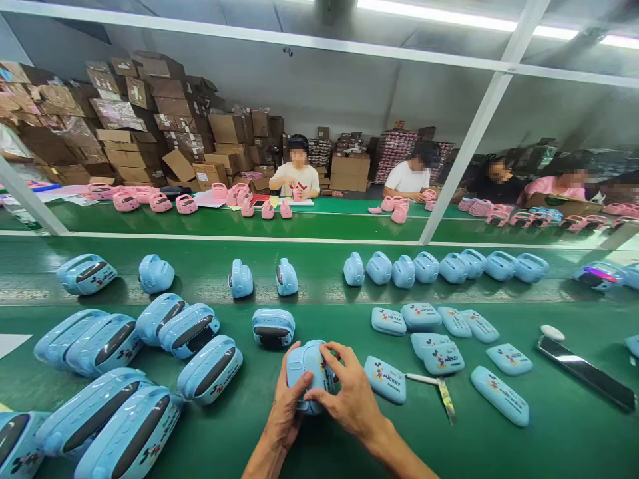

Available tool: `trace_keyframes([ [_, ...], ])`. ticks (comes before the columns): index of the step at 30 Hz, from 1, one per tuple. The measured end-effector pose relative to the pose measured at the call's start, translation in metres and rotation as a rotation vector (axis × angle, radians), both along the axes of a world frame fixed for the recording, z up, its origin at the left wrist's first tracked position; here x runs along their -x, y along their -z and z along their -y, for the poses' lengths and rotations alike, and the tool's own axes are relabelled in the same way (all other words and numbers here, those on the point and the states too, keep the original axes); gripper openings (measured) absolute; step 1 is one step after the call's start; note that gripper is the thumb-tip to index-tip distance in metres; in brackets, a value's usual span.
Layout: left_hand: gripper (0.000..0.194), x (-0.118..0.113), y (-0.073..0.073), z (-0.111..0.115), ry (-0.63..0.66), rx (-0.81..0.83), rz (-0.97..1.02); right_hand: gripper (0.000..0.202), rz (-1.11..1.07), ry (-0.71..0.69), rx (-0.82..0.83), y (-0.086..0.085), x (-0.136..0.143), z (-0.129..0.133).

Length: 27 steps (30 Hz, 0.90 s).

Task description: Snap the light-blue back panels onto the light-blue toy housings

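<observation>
In the head view, the left hand and right hand are closing around a light-blue case above the green worktop, its printed face turning toward the right hand. Left of that case, dark-paneled cases are standing assembled, apparently further along, though completion is impossible to confirm. To its right, loose printed covers are lying beside an open folding knife, suggesting work is sitting partway, with those pieces seemingly awaiting fitting.
</observation>
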<state>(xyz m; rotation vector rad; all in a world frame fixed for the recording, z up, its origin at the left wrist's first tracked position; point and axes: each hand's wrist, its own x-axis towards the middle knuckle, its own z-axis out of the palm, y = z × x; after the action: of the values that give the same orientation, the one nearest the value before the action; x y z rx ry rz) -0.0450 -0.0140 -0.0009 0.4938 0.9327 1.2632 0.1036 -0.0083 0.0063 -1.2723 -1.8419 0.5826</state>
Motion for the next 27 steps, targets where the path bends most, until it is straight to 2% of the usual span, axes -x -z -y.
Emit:
trace_keyframes([
  [4, 0.092, 0.001, 0.005, -0.002, 0.009, 0.009, 0.006, 0.077, 0.018, -0.048, 0.013, 0.002, -0.002, 0.001],
  [7, 0.084, 0.005, 0.006, -0.003, 0.018, 0.051, 0.075, 0.099, 0.001, -0.197, 0.011, 0.003, -0.009, -0.001],
  [9, 0.080, 0.007, 0.006, -0.002, 0.023, 0.081, 0.127, 0.105, -0.024, -0.294, -0.002, 0.004, -0.014, -0.003],
  [16, 0.047, 0.005, 0.004, -0.001, 0.104, 0.267, 0.296, 0.098, -0.153, -0.338, 0.025, -0.007, -0.019, -0.010],
  [20, 0.041, 0.009, 0.003, -0.003, 0.144, 0.296, 0.454, 0.076, -0.401, -0.495, 0.181, -0.016, -0.040, -0.016],
  [22, 0.042, 0.013, 0.003, -0.004, 0.161, 0.282, 0.492, 0.070, -0.504, -0.512, 0.209, -0.019, -0.050, -0.018],
  [25, 0.046, 0.015, 0.002, -0.004, 0.175, 0.260, 0.504, 0.073, -0.377, -0.440, 0.146, -0.024, -0.054, -0.016],
  [27, 0.048, 0.012, 0.000, -0.003, 0.153, 0.274, 0.474, 0.086, -0.206, -0.429, 0.082, -0.026, -0.047, -0.012],
])
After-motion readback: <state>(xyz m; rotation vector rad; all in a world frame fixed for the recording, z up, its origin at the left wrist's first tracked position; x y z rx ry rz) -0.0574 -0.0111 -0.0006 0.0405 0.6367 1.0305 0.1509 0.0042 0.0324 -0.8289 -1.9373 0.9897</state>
